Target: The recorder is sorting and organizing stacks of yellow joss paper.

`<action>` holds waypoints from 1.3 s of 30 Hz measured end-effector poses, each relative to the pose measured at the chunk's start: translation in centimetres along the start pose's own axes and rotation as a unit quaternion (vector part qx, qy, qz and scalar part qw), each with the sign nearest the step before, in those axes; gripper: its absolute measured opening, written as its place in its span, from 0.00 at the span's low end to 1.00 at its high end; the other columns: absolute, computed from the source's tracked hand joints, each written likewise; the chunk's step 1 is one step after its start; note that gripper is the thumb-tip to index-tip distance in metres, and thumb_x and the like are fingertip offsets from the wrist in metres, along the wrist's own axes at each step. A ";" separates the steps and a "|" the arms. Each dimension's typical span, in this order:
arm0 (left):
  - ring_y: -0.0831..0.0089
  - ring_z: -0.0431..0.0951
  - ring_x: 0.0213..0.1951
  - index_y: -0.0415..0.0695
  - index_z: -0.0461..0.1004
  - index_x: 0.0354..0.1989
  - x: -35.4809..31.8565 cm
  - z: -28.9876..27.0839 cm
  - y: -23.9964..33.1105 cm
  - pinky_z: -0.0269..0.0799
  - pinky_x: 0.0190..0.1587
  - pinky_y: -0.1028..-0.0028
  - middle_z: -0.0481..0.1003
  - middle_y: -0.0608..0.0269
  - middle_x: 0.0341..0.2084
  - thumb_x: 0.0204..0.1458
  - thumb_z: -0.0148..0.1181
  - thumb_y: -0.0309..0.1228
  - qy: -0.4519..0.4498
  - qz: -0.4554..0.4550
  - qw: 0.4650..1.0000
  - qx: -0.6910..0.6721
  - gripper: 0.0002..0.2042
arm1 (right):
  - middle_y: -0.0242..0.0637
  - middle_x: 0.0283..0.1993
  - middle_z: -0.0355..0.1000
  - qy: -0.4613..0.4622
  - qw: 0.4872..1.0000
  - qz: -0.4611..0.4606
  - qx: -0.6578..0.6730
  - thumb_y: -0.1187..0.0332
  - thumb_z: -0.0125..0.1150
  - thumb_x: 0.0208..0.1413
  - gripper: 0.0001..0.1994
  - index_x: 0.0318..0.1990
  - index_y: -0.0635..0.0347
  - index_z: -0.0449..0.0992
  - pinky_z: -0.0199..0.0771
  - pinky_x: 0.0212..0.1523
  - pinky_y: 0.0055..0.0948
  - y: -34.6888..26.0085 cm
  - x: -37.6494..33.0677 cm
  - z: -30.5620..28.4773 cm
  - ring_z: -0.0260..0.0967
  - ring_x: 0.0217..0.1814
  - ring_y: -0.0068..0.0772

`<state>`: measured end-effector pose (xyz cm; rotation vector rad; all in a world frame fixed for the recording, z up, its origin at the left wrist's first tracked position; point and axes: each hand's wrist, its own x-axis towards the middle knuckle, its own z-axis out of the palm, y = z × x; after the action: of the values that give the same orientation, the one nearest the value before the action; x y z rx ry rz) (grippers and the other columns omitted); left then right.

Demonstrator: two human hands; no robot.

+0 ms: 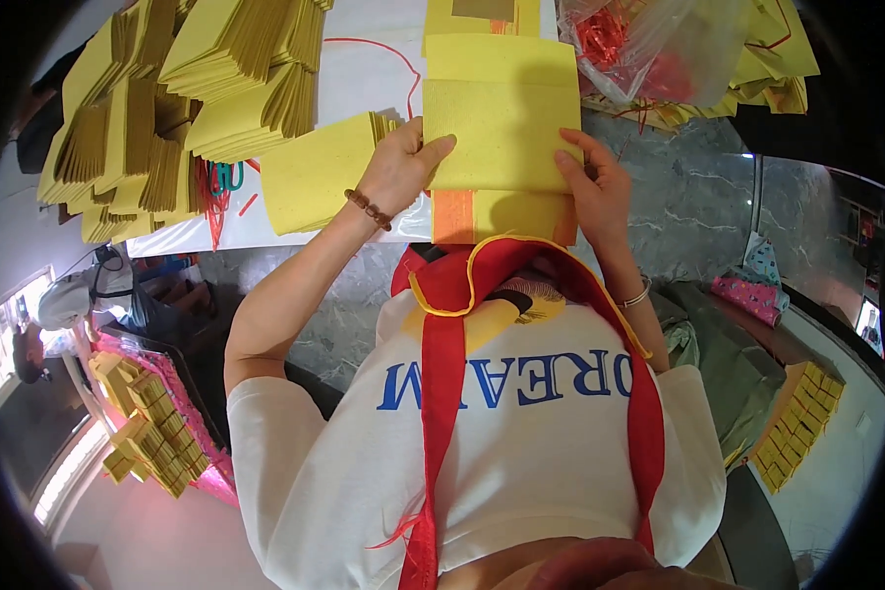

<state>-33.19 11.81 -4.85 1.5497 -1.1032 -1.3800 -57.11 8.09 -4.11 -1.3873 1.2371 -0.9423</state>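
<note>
A creased sheet of yellow paper point(501, 128) is held up between my two hands over the table's front edge. My left hand point(403, 167) pinches its left edge, thumb on top and fingers tucked behind. At the right edge my right hand point(597, 182) grips it with thumb and curled fingers. More yellow paper with an orange patch point(452, 216) shows below the sheet, nearest me. Just left of my left hand lies a fanned pile of yellow sheets point(315, 177). Whether the held paper is one sheet or several, I cannot tell.
Tall stacks of folded yellow paper point(236, 59) crowd the white table point(364, 74) at left, beside teal-handled scissors point(226, 177) and red string point(213, 211). A clear plastic bag point(649, 59) with red strands sits at far right. Another person point(79, 295) is at the left.
</note>
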 end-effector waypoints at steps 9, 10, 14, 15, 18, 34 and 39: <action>0.83 0.68 0.20 0.36 0.65 0.43 -0.7 -0.5 2.3 0.64 0.21 0.78 0.69 0.66 0.18 0.53 0.57 0.32 0.041 -0.032 0.997 -0.052 0.15 | 0.25 0.24 0.68 0.012 0.999 0.005 0.030 0.70 0.59 0.51 0.13 0.46 0.61 0.74 0.61 0.25 0.15 0.0 0.1 0.2 0.60 0.25 0.13; 0.83 0.68 0.20 0.36 0.65 0.43 -1.0 -0.6 3.1 0.64 0.21 0.78 0.69 0.66 0.18 0.53 0.57 0.32 0.038 -0.032 0.997 -0.052 0.15 | 0.25 0.24 0.68 0.015 0.999 0.005 0.030 0.70 0.59 0.51 0.13 0.46 0.61 0.74 0.61 0.25 0.15 0.3 0.1 0.1 0.60 0.25 0.13; 0.69 0.72 0.30 0.38 0.66 0.43 -1.7 -0.7 6.3 0.67 0.31 0.71 0.71 0.57 0.28 0.49 0.59 0.30 0.139 0.174 0.954 0.201 0.15 | 0.28 0.26 0.71 0.013 1.000 0.014 0.007 0.72 0.59 0.51 0.13 0.46 0.63 0.74 0.64 0.27 0.16 0.8 0.1 -0.1 0.63 0.27 0.14; 0.63 0.72 0.34 0.39 0.67 0.44 -1.6 -0.5 6.5 0.68 0.35 0.68 0.72 0.55 0.31 0.48 0.59 0.30 0.176 0.272 0.891 0.318 0.16 | 0.30 0.28 0.72 0.014 1.000 0.012 0.003 0.72 0.59 0.52 0.13 0.46 0.63 0.74 0.65 0.28 0.17 0.6 0.0 0.0 0.64 0.27 0.14; 0.55 0.67 0.48 0.42 0.66 0.49 -0.9 2.3 6.7 0.63 0.48 0.63 0.68 0.52 0.44 0.47 0.60 0.34 0.124 0.351 0.835 0.406 0.21 | 0.31 0.28 0.73 0.020 0.999 0.023 0.037 0.71 0.59 0.51 0.13 0.45 0.63 0.74 0.65 0.29 0.17 0.5 -0.1 0.3 0.64 0.28 0.14; 0.54 0.54 0.59 0.47 0.61 0.58 0.9 5.5 3.3 0.48 0.58 0.56 0.57 0.52 0.58 0.47 0.55 0.48 0.030 0.314 0.762 0.565 0.30 | 0.35 0.59 0.63 -0.069 0.835 -0.331 -0.434 0.62 0.61 0.48 0.19 0.50 0.49 0.73 0.56 0.58 0.43 -1.3 -3.3 -1.8 0.59 0.62 0.36; 0.53 0.55 0.59 0.45 0.62 0.56 1.3 5.0 2.4 0.49 0.58 0.54 0.58 0.51 0.57 0.47 0.56 0.48 0.045 0.354 0.772 0.527 0.30 | 0.30 0.61 0.61 -0.131 0.862 -0.290 -0.395 0.61 0.55 0.52 0.19 0.52 0.48 0.71 0.48 0.63 0.48 1.2 -3.9 -1.5 0.55 0.65 0.34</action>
<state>-38.41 9.79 -3.59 1.5290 -2.2999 -0.0741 -59.50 11.71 -4.70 -2.5536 1.0371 -0.5850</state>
